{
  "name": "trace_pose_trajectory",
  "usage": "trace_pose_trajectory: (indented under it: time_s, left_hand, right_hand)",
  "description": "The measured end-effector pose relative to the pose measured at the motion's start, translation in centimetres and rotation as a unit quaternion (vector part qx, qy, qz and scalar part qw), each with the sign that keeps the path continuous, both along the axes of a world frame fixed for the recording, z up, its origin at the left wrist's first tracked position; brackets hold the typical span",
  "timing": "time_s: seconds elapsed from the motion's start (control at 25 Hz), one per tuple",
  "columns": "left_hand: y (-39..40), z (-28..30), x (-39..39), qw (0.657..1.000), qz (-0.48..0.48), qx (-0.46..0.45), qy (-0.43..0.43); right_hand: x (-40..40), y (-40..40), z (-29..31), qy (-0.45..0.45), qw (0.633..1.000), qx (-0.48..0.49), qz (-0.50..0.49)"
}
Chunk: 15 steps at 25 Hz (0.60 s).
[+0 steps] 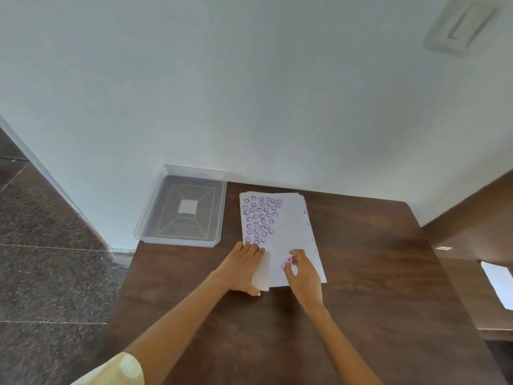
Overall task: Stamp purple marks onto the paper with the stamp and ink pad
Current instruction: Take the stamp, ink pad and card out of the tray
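A white sheet of paper (291, 234) lies on a thin stack on the dark wooden table (374, 287). Several round purple smiley marks fill its left half from the top downward. My right hand (304, 276) pinches a small pink-purple stamp (287, 262) just above the paper's lower middle. My left hand (241, 269) lies flat on the lower left corner of the paper, where the sheet's corner curls up beside my thumb. No ink pad shows in this view.
A clear plastic tray (180, 208) sits at the table's back left corner, hanging over the edge against the white wall. The table's left edge drops to a dark stone floor. Brown furniture with a white sheet (498, 282) stands at the right.
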State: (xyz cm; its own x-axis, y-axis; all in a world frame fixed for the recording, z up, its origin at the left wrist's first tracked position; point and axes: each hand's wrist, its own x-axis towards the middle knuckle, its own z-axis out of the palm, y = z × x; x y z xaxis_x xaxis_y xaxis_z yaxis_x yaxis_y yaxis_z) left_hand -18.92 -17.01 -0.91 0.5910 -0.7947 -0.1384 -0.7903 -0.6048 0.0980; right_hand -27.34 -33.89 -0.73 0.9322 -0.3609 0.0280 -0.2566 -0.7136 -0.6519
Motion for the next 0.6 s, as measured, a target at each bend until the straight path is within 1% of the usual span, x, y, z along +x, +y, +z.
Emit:
trace_pose_trajectory:
  time_s: [0.2,0.48,0.52,0.6]
  left_hand:
    - [-2.9,-0.9,-2.9,0.999,0.022,0.039,0.011]
    - [-4.0,-1.9,-3.6,0.996,0.059,0.066,0.019]
    - [-4.0,-2.1,-3.7,0.996,0.061,0.066,0.015]
    - [-4.0,-2.2,-3.8,0.996,0.065,0.065,0.012]
  right_hand:
    - [-2.9,-2.2,-0.9,0.045,0.999,-0.009,0.002]
    - [-3.5,-3.6,-1.6,0.066,0.997,-0.004,0.035]
    - [-3.6,-3.8,-1.5,0.062,0.997,-0.01,0.038]
    - [-4.1,-3.7,-1.2,-0.002,1.0,-0.013,0.024]
